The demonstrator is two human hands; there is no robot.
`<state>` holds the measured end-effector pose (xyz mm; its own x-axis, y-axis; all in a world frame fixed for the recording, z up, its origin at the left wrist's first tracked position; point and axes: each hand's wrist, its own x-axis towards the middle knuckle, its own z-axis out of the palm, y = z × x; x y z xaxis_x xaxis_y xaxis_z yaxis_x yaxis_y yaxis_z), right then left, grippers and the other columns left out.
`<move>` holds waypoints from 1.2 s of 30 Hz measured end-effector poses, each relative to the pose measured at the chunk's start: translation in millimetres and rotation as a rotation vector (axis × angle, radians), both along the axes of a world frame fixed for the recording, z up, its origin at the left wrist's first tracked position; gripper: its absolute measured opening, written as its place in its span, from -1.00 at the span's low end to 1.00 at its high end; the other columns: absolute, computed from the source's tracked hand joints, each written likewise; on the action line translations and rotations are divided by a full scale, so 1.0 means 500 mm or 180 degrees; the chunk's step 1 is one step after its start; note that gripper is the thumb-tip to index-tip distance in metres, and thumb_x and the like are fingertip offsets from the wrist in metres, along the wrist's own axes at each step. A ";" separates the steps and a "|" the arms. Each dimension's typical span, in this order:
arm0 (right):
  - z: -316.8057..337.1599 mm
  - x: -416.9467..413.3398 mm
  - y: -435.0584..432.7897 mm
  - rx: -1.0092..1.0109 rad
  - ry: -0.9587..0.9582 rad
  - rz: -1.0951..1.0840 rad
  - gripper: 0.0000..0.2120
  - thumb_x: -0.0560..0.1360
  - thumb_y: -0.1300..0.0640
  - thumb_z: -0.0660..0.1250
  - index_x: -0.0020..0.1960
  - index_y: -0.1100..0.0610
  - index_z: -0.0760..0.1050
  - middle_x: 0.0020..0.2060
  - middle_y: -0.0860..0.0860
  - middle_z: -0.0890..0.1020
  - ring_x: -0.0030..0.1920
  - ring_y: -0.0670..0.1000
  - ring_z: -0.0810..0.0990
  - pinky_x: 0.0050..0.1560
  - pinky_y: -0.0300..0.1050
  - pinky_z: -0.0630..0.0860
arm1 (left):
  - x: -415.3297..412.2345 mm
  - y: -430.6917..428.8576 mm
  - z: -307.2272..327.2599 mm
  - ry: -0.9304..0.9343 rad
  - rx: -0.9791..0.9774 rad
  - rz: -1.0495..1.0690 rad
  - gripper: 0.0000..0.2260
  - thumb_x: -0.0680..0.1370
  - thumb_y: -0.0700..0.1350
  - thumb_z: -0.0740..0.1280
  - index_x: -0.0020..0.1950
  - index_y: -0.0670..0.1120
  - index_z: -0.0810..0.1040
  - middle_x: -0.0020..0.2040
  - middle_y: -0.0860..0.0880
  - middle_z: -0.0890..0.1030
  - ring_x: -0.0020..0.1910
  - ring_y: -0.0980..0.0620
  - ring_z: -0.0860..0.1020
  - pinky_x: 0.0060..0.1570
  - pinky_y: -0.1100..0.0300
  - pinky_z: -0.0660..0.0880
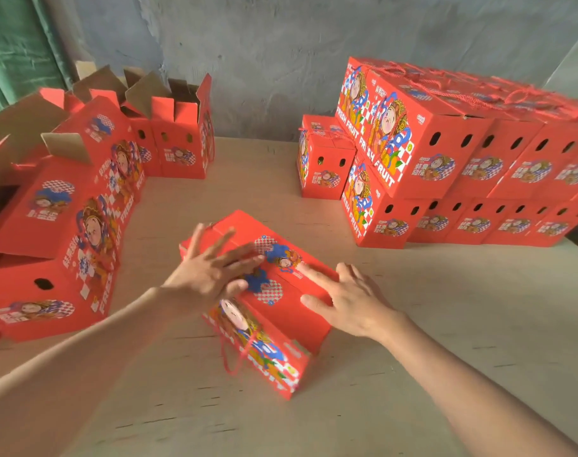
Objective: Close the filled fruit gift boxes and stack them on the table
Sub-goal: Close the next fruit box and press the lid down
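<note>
A red printed fruit gift box [274, 311] stands on the wooden table [413, 341] in the middle, its top flaps folded down. My left hand [212, 272] lies flat on the left top flap with its fingers spread and straight. My right hand [343, 298] presses the right top flap with straight fingers, thumb along the box's right edge. A red cord handle [235, 357] hangs down the box's near side. Closed boxes are stacked two high at the right [446, 153].
Several open boxes with raised flaps [83, 192] line the table's left side and back left [179, 140]. A single closed box [324, 159] stands left of the stack. A grey wall runs behind. Bare table lies between the rows and in front.
</note>
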<state>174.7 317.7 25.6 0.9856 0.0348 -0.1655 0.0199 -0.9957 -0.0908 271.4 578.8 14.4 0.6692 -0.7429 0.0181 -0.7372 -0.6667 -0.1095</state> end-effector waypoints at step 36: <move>0.217 0.063 0.164 0.5450 0.0821 -0.0838 -0.74 0.56 0.27 0.10 -0.19 0.22 0.51 -0.51 0.02 0.56 -0.46 0.01 0.58 -0.14 -0.11 0.48 | -0.084 -0.049 0.206 0.0193 -0.3263 0.0810 -0.72 0.51 -0.29 0.28 0.22 -0.14 0.53 -0.19 0.07 0.60 -0.15 -0.02 0.61 -0.08 0.23 0.47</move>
<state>206.4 399.9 134.2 0.9499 0.1798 -0.2557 -0.2949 0.2437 -0.9240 229.6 554.5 117.4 0.8238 -0.2290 0.5186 -0.5482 -0.5551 0.6256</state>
